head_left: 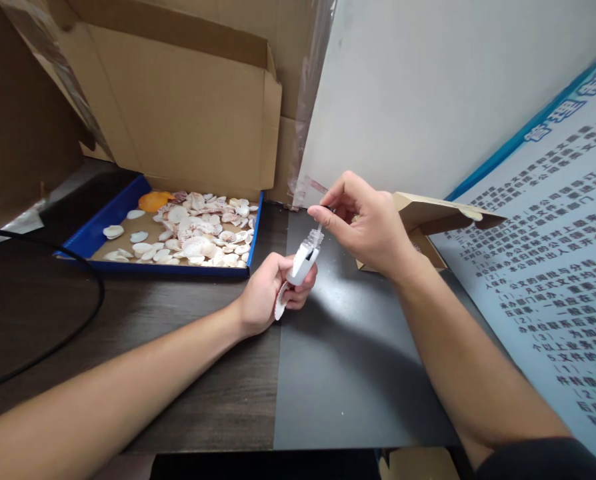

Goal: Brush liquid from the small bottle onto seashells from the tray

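Near the middle of the view, my left hand [273, 293] has its fingers wrapped round a small white bottle [303, 261] with a clear threaded neck. The bottle leans up to the right. A ribbed shell [281, 301] is also in this hand, below the bottle. Just above the neck, my right hand [361, 217] pinches something thin and clear that reaches down to the bottle's opening; its upper end is hidden by the fingers.
A blue-edged box [158, 267] of pale shells, with an orange shell [155, 201], lies at the back left. Behind my right hand stands an open cardboard box [428, 248]. A black cable [101, 293] curves at the left. A printed board [543, 233] leans at the right.
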`<state>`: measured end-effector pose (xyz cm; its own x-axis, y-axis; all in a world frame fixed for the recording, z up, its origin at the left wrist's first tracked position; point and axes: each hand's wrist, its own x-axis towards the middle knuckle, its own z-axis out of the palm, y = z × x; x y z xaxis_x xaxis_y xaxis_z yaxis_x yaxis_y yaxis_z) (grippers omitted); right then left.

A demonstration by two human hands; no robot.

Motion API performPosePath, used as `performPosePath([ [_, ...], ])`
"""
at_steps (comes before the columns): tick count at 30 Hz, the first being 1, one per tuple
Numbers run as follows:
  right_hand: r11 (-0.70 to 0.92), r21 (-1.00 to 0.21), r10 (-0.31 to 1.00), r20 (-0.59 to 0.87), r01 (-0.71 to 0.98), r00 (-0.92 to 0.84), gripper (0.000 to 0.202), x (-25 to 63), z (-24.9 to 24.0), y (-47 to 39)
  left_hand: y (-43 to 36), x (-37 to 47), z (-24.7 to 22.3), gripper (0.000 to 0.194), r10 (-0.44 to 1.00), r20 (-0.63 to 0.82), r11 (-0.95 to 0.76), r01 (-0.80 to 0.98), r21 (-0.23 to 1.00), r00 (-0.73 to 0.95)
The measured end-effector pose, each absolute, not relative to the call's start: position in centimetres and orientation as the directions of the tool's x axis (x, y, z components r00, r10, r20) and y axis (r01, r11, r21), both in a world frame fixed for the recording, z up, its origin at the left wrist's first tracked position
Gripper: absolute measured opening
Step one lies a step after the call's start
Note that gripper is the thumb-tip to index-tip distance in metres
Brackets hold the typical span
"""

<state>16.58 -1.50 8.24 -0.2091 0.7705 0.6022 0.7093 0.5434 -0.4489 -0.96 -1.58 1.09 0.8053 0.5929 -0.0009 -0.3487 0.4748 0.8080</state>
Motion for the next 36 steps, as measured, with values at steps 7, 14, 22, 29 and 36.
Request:
performPosePath([
  [7, 0.547, -0.455, 0.774, 0.595, 0.703, -0.216, 0.025, 16.25, 7.97, -1.48, -1.27, -1.04, 0.93, 0.026, 0.547, -0.038, 0.574, -0.342, 0.744, 0.836],
  [14, 0.559, -0.469, 0.775, 0.588, 0.684, -0.23, 0.024, 15.97, 7.83, -1.36, -0.94, -1.06, 1.04, 0.026, 0.49, -0.054, 0.652, -0.324, 0.685, 0.87],
  [22, 0.562, -0.603, 0.809, 0.543, 0.566, -0.225, 0.019, 15.7, 7.59, -1.46, -0.68, -1.1, 1.34, 0.027, 0.435, -0.065, 0.714, -0.3, 0.633, 0.898],
  [29, 0.551, -0.541, 0.808, 0.537, 0.635, -0.242, 0.014, 15.88, 7.77, -1.48, -0.86, -1.14, 1.09, 0.025, 0.483, -0.063, 0.687, -0.333, 0.646, 0.873],
  [36, 0.512, -0.493, 0.815, 0.538, 0.703, -0.216, 0.016, 15.95, 7.79, -1.41, -1.01, -1.0, 0.88, 0.027, 0.546, -0.054, 0.624, -0.362, 0.692, 0.836],
])
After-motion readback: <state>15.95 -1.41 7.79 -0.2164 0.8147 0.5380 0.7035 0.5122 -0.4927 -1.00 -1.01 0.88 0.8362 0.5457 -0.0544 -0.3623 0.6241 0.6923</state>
